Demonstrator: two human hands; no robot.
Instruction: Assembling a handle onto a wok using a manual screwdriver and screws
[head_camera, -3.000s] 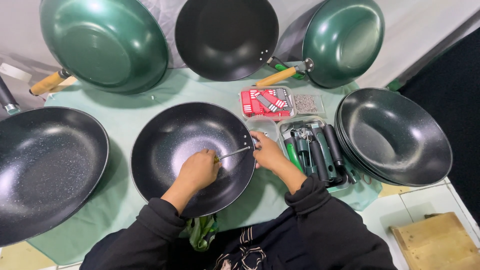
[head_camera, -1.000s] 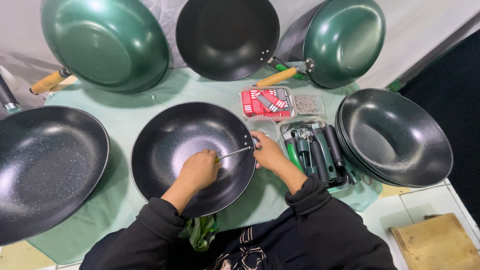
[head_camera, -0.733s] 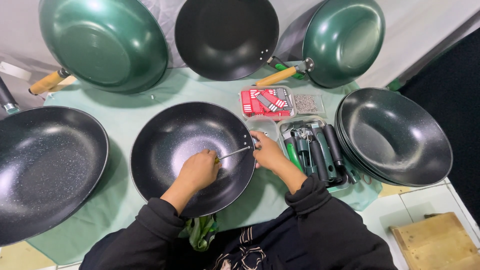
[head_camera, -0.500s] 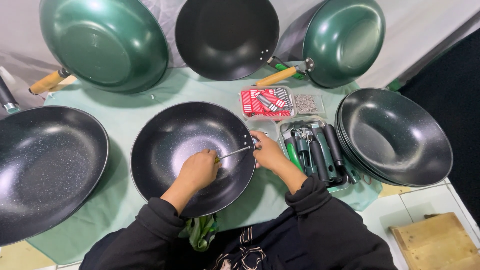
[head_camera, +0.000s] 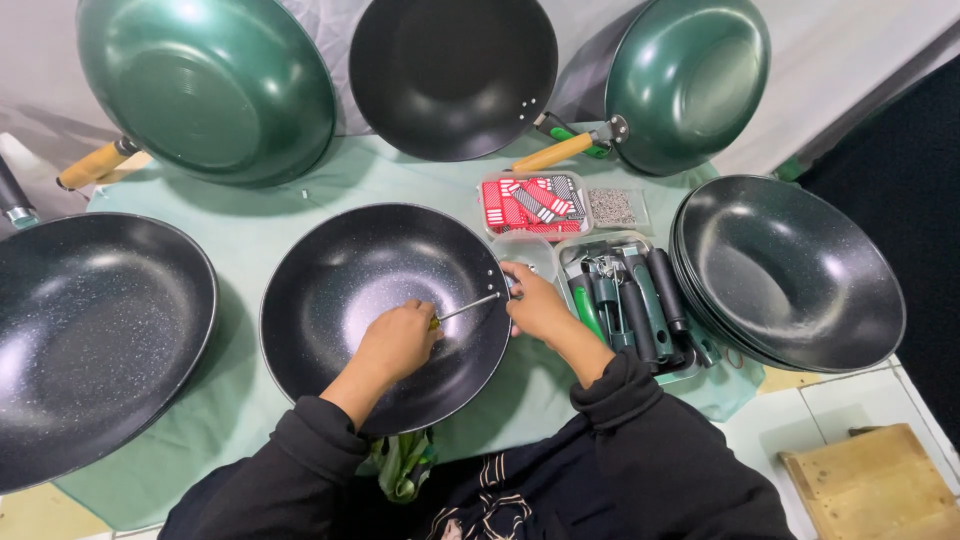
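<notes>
No visible change, left hand (head_camera: 398, 340) and screwdriver (head_camera: 466, 308) placed as before, right hand (head_camera: 537, 306) likewise.

1. We see a clear plastic box (head_camera: 530, 205) of red-and-white striped packets on the green-covered surface (head_camera: 250, 215), just behind the middle pan.
2. Touching its right side, we see a small clear box (head_camera: 614, 207) of grey specks.
3. We find no signs or screens.
</notes>
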